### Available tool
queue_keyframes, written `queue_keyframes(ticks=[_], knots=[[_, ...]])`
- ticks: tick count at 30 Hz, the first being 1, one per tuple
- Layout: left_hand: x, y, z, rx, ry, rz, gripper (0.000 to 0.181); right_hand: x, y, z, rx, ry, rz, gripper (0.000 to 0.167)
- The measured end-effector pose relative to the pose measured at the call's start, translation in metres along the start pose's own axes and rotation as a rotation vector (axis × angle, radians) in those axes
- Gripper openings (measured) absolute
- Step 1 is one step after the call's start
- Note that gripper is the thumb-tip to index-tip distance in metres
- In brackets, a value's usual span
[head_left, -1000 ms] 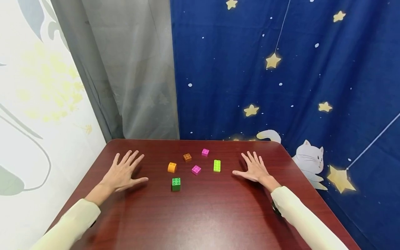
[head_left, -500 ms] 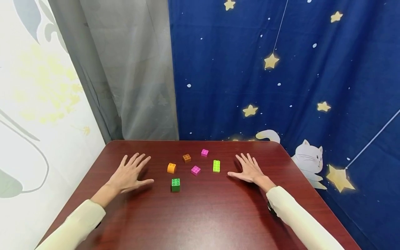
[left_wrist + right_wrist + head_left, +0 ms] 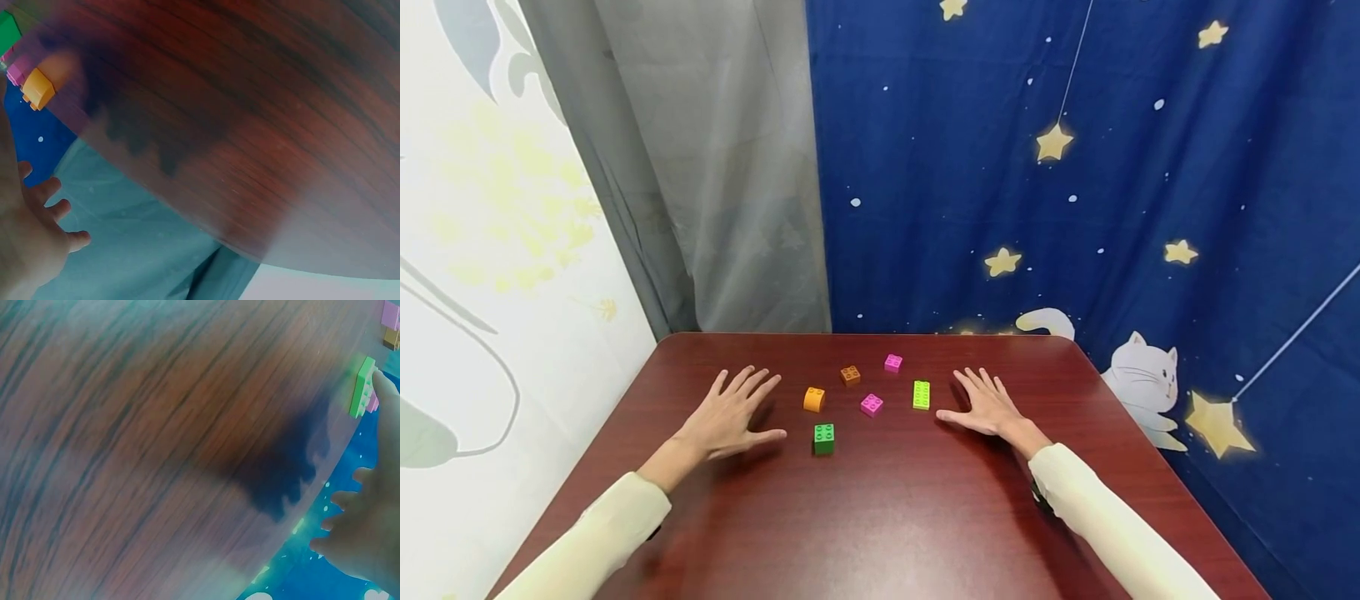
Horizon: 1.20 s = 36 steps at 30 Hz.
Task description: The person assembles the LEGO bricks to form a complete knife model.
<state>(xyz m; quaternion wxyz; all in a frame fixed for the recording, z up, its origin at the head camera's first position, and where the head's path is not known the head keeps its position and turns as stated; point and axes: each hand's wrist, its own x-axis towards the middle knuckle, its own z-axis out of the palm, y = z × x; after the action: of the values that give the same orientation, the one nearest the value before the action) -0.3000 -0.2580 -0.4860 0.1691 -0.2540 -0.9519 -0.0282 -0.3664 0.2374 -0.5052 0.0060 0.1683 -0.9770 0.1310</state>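
My left hand (image 3: 730, 419) hovers palm down over the table's left half with its fingers spread and nothing in it. To its right are an orange curved-top brick (image 3: 814, 399) and a green square brick (image 3: 823, 438). On the other side my right hand (image 3: 988, 407), also spread and holding nothing, has its thumb near a lime-green long brick (image 3: 921, 395). Between the hands lie a brown brick (image 3: 850, 376), a magenta brick (image 3: 872, 405) and, farther back, another magenta brick (image 3: 892, 363). The left wrist view shows the orange brick (image 3: 38, 89) past the thumb side.
A dark red wooden table (image 3: 880, 517) with rounded far corners carries all the bricks. Right behind its far edge hang a grey curtain (image 3: 752, 208) and a blue star-patterned curtain (image 3: 940, 183). A pale patterned curtain (image 3: 512, 275) borders the left side.
Both hands have moved inward toward the bricks, the left one to the right and the right one to the left. The bricks stay where they were; the head view shifted slightly.
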Motion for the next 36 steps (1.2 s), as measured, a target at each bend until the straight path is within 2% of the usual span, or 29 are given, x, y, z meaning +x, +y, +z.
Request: queue_keyframes(ticks=[13,20,28,36], knots=[[-0.001,0.019,0.010,-0.049,-0.014,0.054,0.093,0.006,-0.011,0.010,0.042,-0.010,-0.036,0.102],[0.001,0.027,0.012,-0.115,-0.065,0.055,0.093,0.010,-0.013,0.015,0.096,0.013,-0.077,0.099],[0.005,0.037,0.018,-0.210,-0.090,0.047,0.089,0.015,-0.017,0.020,0.154,0.037,-0.085,0.092],[0.012,0.046,0.017,-0.373,-0.140,-0.001,0.085,0.020,-0.022,0.023,0.174,0.037,-0.113,0.084]])
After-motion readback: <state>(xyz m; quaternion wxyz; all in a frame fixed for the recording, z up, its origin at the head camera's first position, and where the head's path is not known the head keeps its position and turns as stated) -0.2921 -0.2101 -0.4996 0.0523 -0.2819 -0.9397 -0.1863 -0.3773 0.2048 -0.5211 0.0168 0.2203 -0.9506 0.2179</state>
